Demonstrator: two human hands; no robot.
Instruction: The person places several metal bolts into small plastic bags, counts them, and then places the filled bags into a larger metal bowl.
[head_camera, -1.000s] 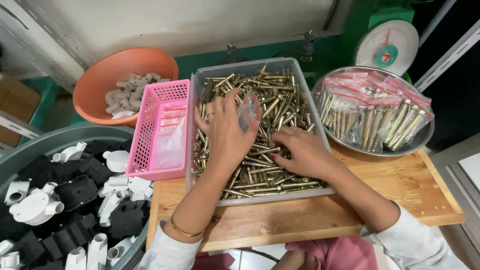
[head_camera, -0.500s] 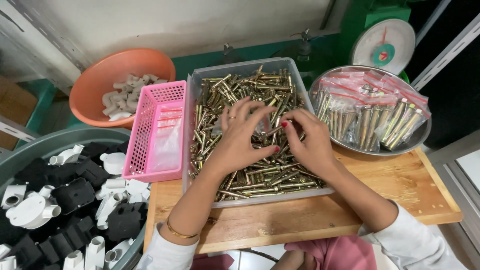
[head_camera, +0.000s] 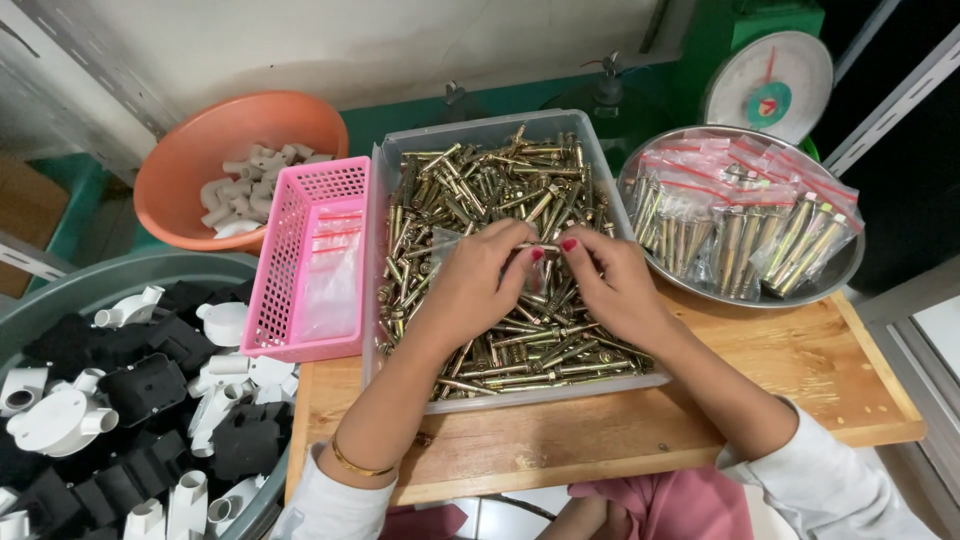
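Open room is left above the left hand and right hand; passage is blocked leftward by the pink perforated plastic basket, rightward by the round steel tray.

Two bare hands meet fingertip to fingertip

The left hand reaches in from the lower left, forearm bare, white sleeve pushed up, a thin gold bangle at the wrist. The right hand comes from the lower right, likewise white-sleeved. Both are palm-down, fingers curled inward, pinching together at the tips; the nails are painted red.
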